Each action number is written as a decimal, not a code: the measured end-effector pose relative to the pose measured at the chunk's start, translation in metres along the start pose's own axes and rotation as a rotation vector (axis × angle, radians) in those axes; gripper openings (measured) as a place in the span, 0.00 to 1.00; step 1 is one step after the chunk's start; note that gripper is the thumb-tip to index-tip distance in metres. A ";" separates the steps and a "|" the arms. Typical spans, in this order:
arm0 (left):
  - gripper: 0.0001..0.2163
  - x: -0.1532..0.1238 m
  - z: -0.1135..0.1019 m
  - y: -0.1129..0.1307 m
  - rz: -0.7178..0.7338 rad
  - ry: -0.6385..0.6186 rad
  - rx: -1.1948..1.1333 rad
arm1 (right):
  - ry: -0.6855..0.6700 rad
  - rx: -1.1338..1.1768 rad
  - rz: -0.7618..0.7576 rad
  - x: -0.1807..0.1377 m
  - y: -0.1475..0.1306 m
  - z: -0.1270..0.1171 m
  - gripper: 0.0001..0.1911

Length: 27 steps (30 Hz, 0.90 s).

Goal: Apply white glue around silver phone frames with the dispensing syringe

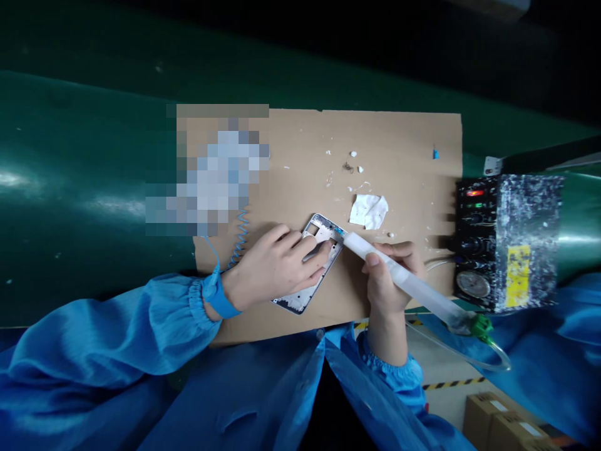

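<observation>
A phone's metal middle frame (307, 299) lies tilted on the cardboard, with cut-outs near its upper end. My left hand (277, 260) rests over it, fingers bent and holding it down; the hand hides much of its middle. A blue wrist strap (220, 297) circles that wrist. In my right hand (389, 282) is a white, translucent dispensing syringe (417, 287), gripped slantwise around its barrel. Its blue needle tip (339, 231) meets the upper right corner of the frame; whether it touches I cannot tell. A green cap (479, 327) with a clear hose closes the syringe's rear end.
Beyond the frame, a white cloth (369, 211) and small white blobs (353, 154) lie on the cardboard sheet (404, 134). A black dispenser box (509, 241) with a gauge stands right. A coiled blue cord (239, 235) runs left, beside a blurred-out patch. A blue bit (436, 154) lies far right.
</observation>
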<state>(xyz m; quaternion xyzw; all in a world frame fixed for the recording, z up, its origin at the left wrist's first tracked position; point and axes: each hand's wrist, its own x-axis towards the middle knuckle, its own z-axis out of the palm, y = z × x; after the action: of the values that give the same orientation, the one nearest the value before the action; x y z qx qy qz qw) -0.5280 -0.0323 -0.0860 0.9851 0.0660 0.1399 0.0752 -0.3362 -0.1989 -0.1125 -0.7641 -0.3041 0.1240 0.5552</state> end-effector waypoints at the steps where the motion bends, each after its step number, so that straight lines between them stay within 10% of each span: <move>1: 0.17 0.000 0.000 0.000 0.002 0.003 0.006 | 0.000 0.002 0.000 0.000 0.000 0.000 0.21; 27: 0.17 -0.001 0.002 0.000 0.008 0.047 0.021 | -0.020 0.065 -0.022 -0.001 0.006 -0.003 0.15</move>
<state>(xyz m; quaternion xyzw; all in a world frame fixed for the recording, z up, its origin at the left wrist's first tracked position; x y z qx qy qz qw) -0.5285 -0.0328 -0.0885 0.9825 0.0652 0.1628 0.0630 -0.3336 -0.2025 -0.1167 -0.7410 -0.3138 0.1355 0.5781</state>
